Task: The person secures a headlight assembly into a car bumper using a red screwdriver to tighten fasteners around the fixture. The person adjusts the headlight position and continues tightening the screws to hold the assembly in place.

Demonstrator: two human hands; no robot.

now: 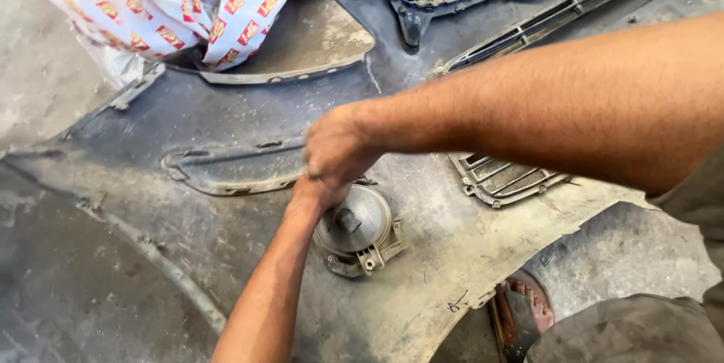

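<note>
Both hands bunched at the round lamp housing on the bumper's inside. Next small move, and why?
Probably lift the right hand slightly: it covers the left hand and the top edge of the round lamp housing, so the contact is hidden. The housing sits in the dusty bumper panel, its mounting tabs visible below.

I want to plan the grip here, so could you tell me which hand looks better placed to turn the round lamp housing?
Probably the left hand: it lies against the lamp housing on the bumper. The right hand is stacked on top of the left, clear of the housing.
</note>
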